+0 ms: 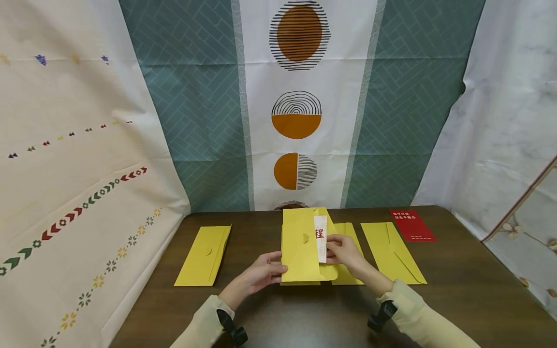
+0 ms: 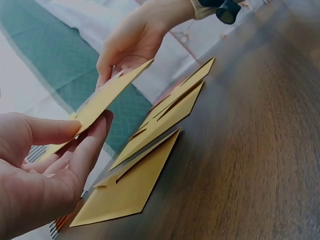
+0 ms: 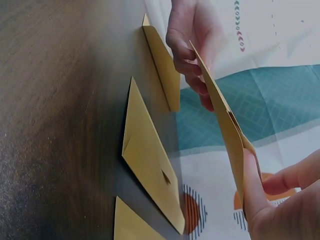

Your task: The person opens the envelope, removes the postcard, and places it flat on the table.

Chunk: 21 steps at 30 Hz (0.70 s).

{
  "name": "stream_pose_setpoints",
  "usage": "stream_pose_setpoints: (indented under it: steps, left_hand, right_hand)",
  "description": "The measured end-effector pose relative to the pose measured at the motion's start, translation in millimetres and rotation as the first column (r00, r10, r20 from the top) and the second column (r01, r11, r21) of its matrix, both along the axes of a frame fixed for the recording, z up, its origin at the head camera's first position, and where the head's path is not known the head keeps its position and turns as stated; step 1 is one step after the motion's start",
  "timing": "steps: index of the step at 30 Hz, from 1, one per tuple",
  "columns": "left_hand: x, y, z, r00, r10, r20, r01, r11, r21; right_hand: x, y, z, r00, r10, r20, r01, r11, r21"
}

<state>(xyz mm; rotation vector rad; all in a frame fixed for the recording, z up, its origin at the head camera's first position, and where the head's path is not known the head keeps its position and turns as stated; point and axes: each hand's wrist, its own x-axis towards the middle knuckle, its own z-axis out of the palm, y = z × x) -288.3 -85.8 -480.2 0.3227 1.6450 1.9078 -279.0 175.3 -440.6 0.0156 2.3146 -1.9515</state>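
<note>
A yellow envelope [image 1: 299, 251] is raised off the table in front of me, its flap opened out on the right. My left hand [image 1: 262, 273] grips its left edge, thumb on the near face and fingers behind, as the left wrist view also shows. At the flap side, my right hand [image 1: 344, 252] pinches a white paper slip [image 1: 320, 239] with red characters. The slip stands upright along the envelope's opening, and part of it may be hidden inside. In the right wrist view the right thumb [image 3: 254, 185] lies along the envelope's edge.
More yellow envelopes lie on the dark wooden table [image 1: 287, 319]: one at left [image 1: 200, 256], one at right [image 1: 387, 249], and others partly hidden behind the held one. A red card [image 1: 412, 225] with white writing lies at the back right. Patterned cloth hangs behind.
</note>
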Motion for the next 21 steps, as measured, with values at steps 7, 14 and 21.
stream_pose_setpoints:
  steps: [7, 14, 21]
  left_hand:
    - [-2.0, -4.2, 0.3, 1.0, 0.008, -0.011, -0.008, 1.0, -0.004]
    - [-4.2, -10.9, -5.1, 1.0, 0.017, -0.023, -0.016, 1.0, 0.007]
    - [-5.9, -19.1, -8.0, 0.999, 0.028, -0.036, -0.027, 0.999, 0.028]
  right_hand:
    - [-1.8, 4, 0.4, 0.999, -0.034, 0.032, 0.033, 0.999, 0.027]
    - [-2.5, 8, -0.2, 0.999, -0.034, 0.019, 0.033, 0.998, 0.054]
    - [-6.4, 11, -2.4, 0.999, -0.038, 0.021, 0.036, 0.998, 0.056]
